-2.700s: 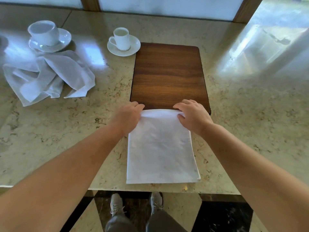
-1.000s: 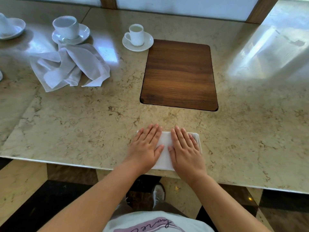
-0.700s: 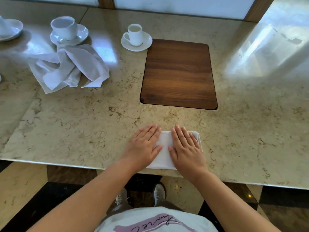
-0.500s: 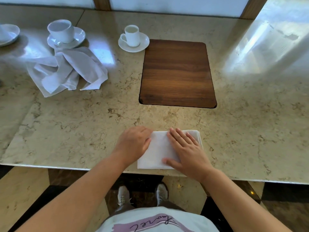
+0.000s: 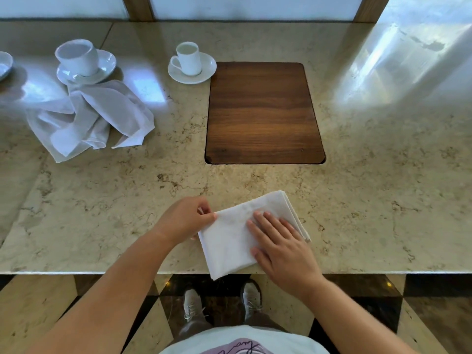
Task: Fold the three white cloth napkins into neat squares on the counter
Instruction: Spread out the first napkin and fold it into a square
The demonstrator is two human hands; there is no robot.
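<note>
Head view shows one folded napkin at six o'clock on the surface, left hand pinching its corner, right hand pressing flat; crumpled napkins at ten o'clock seemingly await folding.

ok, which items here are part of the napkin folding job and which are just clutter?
Job:
- folded napkin, left hand pinching its corner, right hand flat on it
- crumpled napkins, still unfolded
- marble counter

Lying about:
- large cup and saucer
- small cup and saucer
- wooden inset panel
- dish at left edge
</note>
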